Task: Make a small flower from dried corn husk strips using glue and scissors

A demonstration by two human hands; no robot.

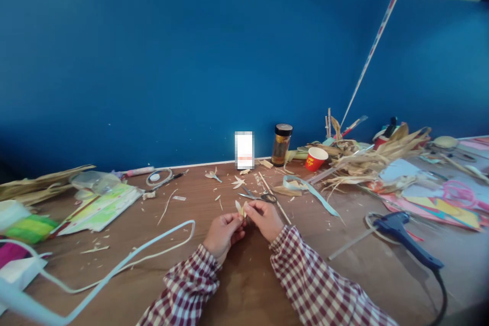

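left sleeve: long, red-and-white check | right sleeve: same check | left hand, right hand: bare

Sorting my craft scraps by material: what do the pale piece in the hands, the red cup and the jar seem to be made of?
The pale piece, pinched by the left hand and right hand: likely dried husk or leaf, matte, thin, like the straw-coloured bundle to the right. The red cup: probably paper, matte, white inside. The jar: clear glass or plastic, glossy, dark lid.
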